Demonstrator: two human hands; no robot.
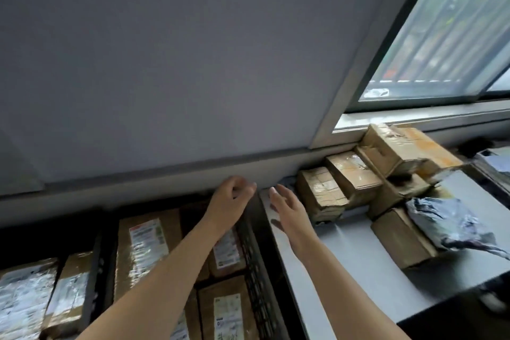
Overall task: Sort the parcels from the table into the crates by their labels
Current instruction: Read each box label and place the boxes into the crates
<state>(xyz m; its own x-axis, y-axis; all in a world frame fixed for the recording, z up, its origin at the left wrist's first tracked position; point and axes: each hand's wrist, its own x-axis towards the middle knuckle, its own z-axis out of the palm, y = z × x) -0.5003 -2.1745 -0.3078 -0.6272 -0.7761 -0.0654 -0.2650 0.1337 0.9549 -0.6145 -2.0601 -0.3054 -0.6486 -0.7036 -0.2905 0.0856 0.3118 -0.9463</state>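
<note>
Both my arms reach forward and hold nothing. My left hand hovers over the far end of a black crate, fingers loosely curled. My right hand is over the near-left corner of the white table, fingers spread and relaxed. Just right of it stands a taped brown parcel, with more cardboard parcels stacked behind toward the window. A grey plastic mailer lies on another box. In the crate lie labelled brown parcels.
A second black crate at the left holds more labelled parcels. A grey wall runs along the back, and a window with its sill is at the upper right. The table's front edge drops off at the lower right.
</note>
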